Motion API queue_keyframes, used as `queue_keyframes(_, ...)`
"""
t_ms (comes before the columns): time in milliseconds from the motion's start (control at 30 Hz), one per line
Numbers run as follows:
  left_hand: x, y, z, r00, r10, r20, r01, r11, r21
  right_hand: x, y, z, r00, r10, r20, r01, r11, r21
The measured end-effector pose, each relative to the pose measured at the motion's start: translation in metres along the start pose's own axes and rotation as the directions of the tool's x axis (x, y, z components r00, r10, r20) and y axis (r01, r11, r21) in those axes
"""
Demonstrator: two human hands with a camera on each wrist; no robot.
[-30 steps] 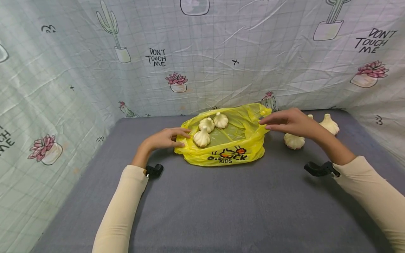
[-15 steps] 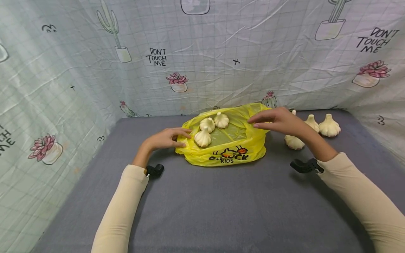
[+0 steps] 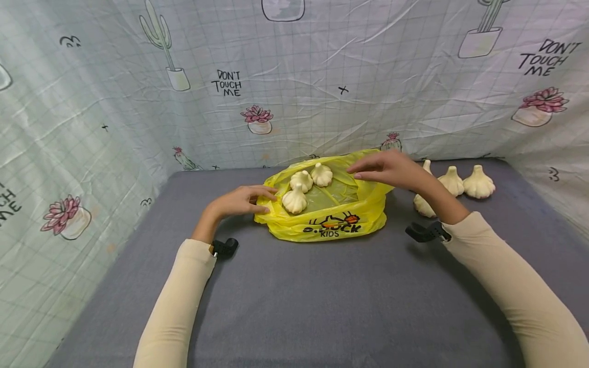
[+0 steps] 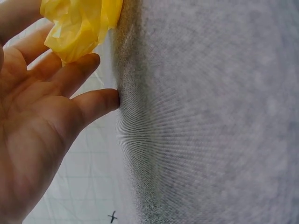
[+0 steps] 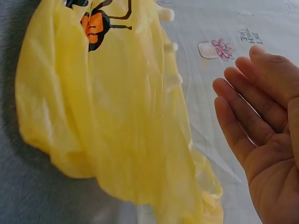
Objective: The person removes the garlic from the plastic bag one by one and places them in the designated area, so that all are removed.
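A yellow plastic bag [image 3: 340, 225] lies with its mouth spread, its front printed with a cartoon. Three garlic bulbs [image 3: 294, 199] sit in its left half. My left hand [image 3: 239, 201] rests at the bag's left rim; in the left wrist view its fingers touch the yellow plastic [image 4: 79, 28] while the thumb stays apart. Over the right side of the bag hovers my right hand [image 3: 391, 168], holding nothing. From the right wrist, that hand [image 5: 266, 126] shows extended fingers beside the bag [image 5: 117, 116], with a gap between them.
Several more garlic bulbs [image 3: 478, 183] stand on the grey cloth [image 3: 322, 306] to the right of the bag, one partly behind my right forearm. A patterned curtain [image 3: 303, 112] rises right behind the bag and along both sides.
My right hand has moved left, from the bag's right edge to above its opening, uncovering garlic bulbs at the right. The left hand and the bag have hardly moved.
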State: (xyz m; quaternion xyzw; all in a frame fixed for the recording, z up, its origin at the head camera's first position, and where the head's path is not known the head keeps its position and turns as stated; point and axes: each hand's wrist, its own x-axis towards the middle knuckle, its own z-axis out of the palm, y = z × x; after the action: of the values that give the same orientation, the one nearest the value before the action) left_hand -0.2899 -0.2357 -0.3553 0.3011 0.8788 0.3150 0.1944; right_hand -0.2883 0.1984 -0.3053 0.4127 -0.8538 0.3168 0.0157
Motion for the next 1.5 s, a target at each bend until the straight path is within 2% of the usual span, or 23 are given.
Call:
queue_keyframes(167,0.001,0.001,0.000,1.000,-0.005,0.008,0.005,1.000,0.002,0.016,0.000,0.003,0.998,-0.055,0.016,0.055,0.998,0.017)
queue_keyframes(300,0.001,0.003,0.000,1.000,-0.012,0.012,0.012,1.000,0.002,0.031,0.000,0.006,0.998,-0.055,0.033,0.054,0.998,0.028)
queue_keyframes(700,-0.002,0.003,0.000,1.000,-0.016,0.010,0.016,1.000,-0.018,0.072,0.009,0.012,0.990,0.019,0.142,-0.020,1.000,0.008)
queue_keyframes(967,-0.003,0.004,0.000,1.000,-0.015,0.012,0.015,0.999,-0.033,0.092,0.027,0.017,0.975,0.098,0.197,-0.095,0.995,-0.027)
queue_keyframes(1133,-0.003,0.003,0.000,1.000,-0.024,0.015,0.024,0.999,-0.030,0.104,0.031,0.020,0.969,0.095,0.229,-0.094,0.995,-0.019)
queue_keyframes(1333,0.000,0.009,0.000,0.998,-0.060,0.018,0.060,0.998,0.033,0.117,0.028,0.025,0.952,0.038,0.305,-0.033,0.999,-0.023)
queue_keyframes(1500,0.005,0.014,-0.001,0.997,-0.070,0.044,0.066,0.994,0.084,0.123,0.027,0.029,0.938,0.046,0.344,-0.048,0.999,-0.004)
